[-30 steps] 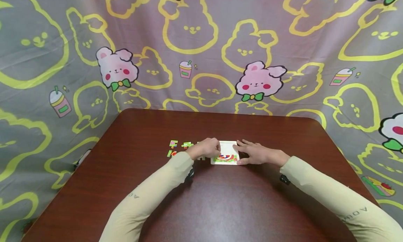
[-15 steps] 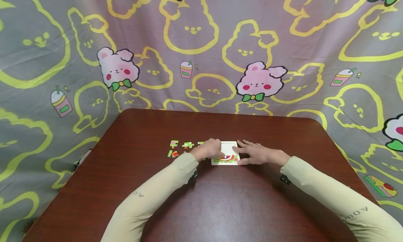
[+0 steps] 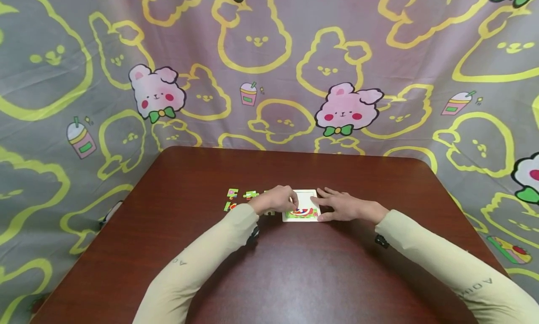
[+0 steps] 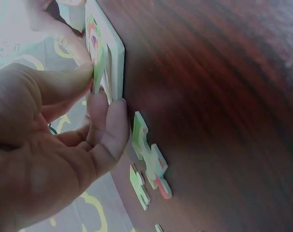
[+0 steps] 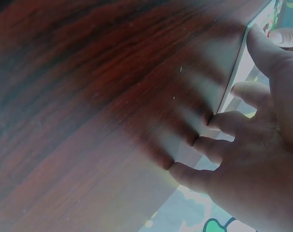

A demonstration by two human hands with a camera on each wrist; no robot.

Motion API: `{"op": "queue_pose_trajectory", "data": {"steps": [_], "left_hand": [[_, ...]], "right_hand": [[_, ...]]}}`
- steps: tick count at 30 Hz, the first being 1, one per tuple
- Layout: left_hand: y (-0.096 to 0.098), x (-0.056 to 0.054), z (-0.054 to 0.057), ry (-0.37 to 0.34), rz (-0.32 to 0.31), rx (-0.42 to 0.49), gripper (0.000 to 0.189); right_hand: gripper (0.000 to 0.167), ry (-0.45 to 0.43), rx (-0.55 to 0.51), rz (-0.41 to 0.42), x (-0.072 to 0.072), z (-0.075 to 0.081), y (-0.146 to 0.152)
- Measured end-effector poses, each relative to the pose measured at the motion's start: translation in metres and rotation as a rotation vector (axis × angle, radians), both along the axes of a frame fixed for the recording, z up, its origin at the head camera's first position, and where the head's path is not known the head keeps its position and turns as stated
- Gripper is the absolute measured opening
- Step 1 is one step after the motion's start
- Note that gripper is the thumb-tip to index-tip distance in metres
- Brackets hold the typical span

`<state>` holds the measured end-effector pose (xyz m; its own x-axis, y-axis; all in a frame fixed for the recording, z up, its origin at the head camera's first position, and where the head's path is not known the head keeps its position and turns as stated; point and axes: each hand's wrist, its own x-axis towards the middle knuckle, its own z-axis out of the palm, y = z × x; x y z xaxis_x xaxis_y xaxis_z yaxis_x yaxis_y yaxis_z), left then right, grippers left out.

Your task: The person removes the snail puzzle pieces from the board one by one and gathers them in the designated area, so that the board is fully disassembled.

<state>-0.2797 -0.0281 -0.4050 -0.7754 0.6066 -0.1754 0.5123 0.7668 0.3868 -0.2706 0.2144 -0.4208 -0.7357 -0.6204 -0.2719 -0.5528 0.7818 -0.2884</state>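
Note:
My left hand (image 3: 280,198) is over the left side of a white puzzle tray (image 3: 306,195). In the left wrist view, its thumb and fingers pinch a green-edged puzzle piece (image 4: 98,72), tilted at the tray's near rim. Colourful joined pieces (image 3: 305,212) fill the front part of the tray; the back part shows white. At the tray's right edge my right hand (image 3: 342,206) rests with fingers spread. Its thumb touches the rim, and the other fingertips reach the table and the tray edge in the right wrist view.
Loose puzzle pieces lie on the brown table (image 3: 294,268) left of the tray, among them a green one with a pink spot (image 3: 232,193) and another green one (image 3: 251,195). My left forearm partly hides several. A patterned curtain (image 3: 269,80) stands behind the table.
My left hand shifted slightly right and toward the front of the tray, then came back a little left with its fingers more lifted. The right hand stays in place.

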Motion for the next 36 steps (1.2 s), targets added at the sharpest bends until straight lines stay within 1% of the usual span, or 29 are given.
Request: {"op": "queue_pose_trajectory", "data": {"steps": [5,11,15,23,30,36], "left_hand": [[-0.004,0.000,0.001,0.008,-0.045,0.026,0.008],[-0.007,0.001,0.002,0.007,-0.071,0.038,0.011],[-0.009,-0.001,0.005,0.001,-0.071,0.054,0.013],[-0.019,-0.003,0.017,-0.028,-0.066,0.101,0.013],[-0.034,-0.003,0.022,-0.060,-0.054,0.114,0.012],[-0.052,0.000,0.031,-0.116,-0.027,0.109,0.013]], "right_hand": [[0.075,-0.015,-0.005,0.003,0.000,0.002,0.000],[0.076,-0.005,-0.013,0.008,0.001,0.000,0.000],[0.076,-0.002,-0.011,0.004,0.000,0.000,0.000],[0.076,-0.006,0.002,-0.004,0.000,0.002,-0.001],[0.075,0.001,0.016,-0.006,0.000,0.003,-0.001],[0.075,-0.014,0.007,-0.003,0.001,0.003,-0.001]]}}
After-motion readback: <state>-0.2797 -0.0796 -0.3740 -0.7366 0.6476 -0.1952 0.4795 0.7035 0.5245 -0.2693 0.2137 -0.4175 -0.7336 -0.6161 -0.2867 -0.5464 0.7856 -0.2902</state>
